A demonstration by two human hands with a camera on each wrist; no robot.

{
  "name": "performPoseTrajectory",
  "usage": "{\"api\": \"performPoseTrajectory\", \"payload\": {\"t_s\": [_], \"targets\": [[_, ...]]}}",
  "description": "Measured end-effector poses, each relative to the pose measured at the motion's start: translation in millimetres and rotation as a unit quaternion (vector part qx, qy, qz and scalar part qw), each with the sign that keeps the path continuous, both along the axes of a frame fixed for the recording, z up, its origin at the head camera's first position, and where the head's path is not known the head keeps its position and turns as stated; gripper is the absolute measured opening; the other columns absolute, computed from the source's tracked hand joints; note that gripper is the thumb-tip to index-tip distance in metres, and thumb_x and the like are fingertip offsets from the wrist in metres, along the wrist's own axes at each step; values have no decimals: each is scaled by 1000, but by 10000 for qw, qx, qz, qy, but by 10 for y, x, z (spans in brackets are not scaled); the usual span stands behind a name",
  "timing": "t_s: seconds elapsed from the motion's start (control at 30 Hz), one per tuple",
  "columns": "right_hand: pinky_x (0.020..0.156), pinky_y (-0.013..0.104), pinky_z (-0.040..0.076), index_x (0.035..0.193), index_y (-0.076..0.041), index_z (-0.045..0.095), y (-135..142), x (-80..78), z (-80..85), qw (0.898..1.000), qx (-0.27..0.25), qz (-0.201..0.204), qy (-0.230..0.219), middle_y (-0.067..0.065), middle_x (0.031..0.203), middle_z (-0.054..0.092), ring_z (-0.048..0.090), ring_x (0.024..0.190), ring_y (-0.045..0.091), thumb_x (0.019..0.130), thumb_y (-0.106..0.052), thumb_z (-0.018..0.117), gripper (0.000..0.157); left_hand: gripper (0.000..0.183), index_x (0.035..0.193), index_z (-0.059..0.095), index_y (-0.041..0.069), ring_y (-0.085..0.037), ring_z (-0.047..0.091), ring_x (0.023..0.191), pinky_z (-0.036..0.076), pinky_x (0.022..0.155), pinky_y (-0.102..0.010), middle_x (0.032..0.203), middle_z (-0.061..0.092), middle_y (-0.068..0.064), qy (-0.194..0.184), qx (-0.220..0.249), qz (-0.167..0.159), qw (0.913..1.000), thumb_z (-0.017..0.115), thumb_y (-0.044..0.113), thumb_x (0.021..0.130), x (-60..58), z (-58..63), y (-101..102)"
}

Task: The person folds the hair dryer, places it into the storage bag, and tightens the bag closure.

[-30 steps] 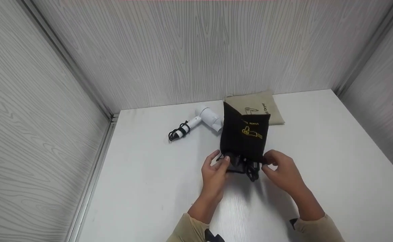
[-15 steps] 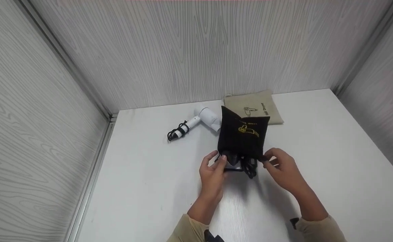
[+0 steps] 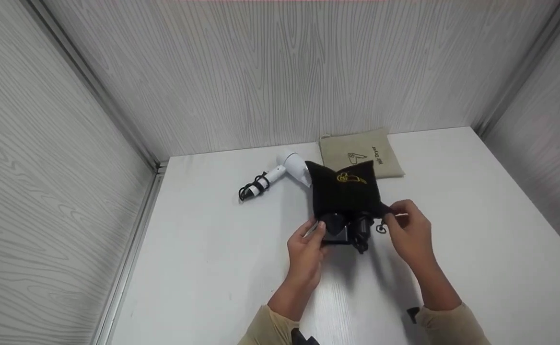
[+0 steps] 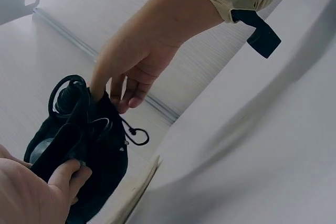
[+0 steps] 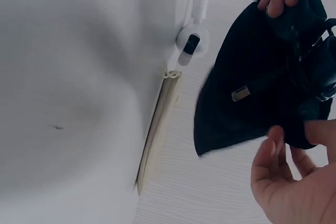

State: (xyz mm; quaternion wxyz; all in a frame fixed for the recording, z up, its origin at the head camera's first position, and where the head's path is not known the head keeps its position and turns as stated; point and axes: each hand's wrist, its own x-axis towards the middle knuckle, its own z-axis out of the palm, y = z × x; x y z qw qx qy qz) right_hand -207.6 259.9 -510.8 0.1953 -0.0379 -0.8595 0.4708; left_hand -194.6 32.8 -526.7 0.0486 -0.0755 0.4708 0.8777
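A black drawstring pouch [image 3: 343, 192] with a yellow print is held off the table in both hands, its mouth toward me. Dark rounded parts [image 3: 333, 223] and a bundled black cord [image 3: 360, 239] stick out of the mouth; what they belong to is largely hidden. My left hand [image 3: 304, 256] grips the pouch's left side, thumb by the dark parts. With thumb and fingers my right hand [image 3: 410, 235] pinches the right edge of the mouth and pulls it sideways. A metal-tipped plug [image 5: 241, 94] shows against the pouch in the right wrist view.
Behind the pouch lies a flat beige bag [image 3: 359, 148] printed "Hair Dryer". A white hair dryer [image 3: 291, 165], cord wrapped round its handle, rests to the left of it. Pale wood-grain panels [image 3: 261, 72] border the white table [image 3: 203, 268].
My right hand has moved a little up and right, stretching the pouch's mouth corner outward. The pouch has tipped, uncovering more of the dark parts. The left hand keeps about its place.
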Motion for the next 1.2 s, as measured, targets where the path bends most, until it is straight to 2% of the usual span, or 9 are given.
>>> {"api": "performPoseTrajectory", "payload": {"t_s": [0.1,0.17,0.27,0.37,0.57,0.8,1.0,1.1,1.2], "targets": [[70,16,54,107,-6,65,13,4,14,9998,15,116,-158,9,105,74,77,91,22,96,-3,71,13,50,148,50,-10,-25,74,114,64,87,-31,141,64,-27,41,136,-40,9999,65,12,106,-9,-9,-4],[71,16,55,103,-5,66,16,1,4,9997,164,162,-86,8,101,74,77,90,23,92,0,73,15,50,148,50,-11,-28,74,117,63,91,-35,143,63,-28,48,212,-65,9997,65,11,106,-10,-14,-5],[73,18,56,98,-5,68,15,-10,-25,9977,604,203,222,8,95,73,75,86,22,85,7,76,19,50,148,50,-12,-30,74,117,63,95,-38,141,64,-29,48,223,-137,9996,64,11,107,-1,-22,2],[75,27,57,95,-3,68,17,-28,-60,9917,1118,249,591,9,92,71,71,84,22,82,13,75,22,48,147,51,-10,-30,74,117,62,97,-40,139,65,-28,-30,197,-231,9995,65,12,106,18,-18,7],[74,38,53,94,-3,66,44,-50,-91,9801,1728,225,950,11,90,67,66,84,23,81,17,75,26,49,147,52,-10,-28,75,115,62,96,-39,138,66,-28,-29,138,-422,9990,65,13,106,25,-1,1],[74,45,58,102,0,66,91,-64,-115,9683,2295,446,874,14,93,69,68,86,29,82,16,78,28,45,142,54,-11,-21,77,104,64,84,-29,131,69,-25,-253,289,-636,9972,65,13,106,26,30,-1],[74,44,57,105,-4,70,153,-34,-110,9683,2280,959,345,9,91,73,69,84,24,86,10,78,25,43,142,55,-10,-19,77,102,64,81,-27,130,69,-22,-340,290,-565,9974,65,13,106,7,-3,-13],[75,43,57,105,-8,72,166,7,-74,9736,1936,1208,104,6,91,76,71,84,20,89,4,76,21,46,145,53,-9,-20,76,107,64,85,-28,136,67,-23,-337,313,-465,9979,64,14,107,-5,-12,-23],[76,39,59,103,-9,74,157,55,-32,9792,1431,1436,129,4,90,78,71,82,14,92,1,77,16,49,148,51,-8,-23,75,114,63,89,-30,141,64,-25,-335,372,-304,9983,64,14,107,-26,-20,-28]]}}
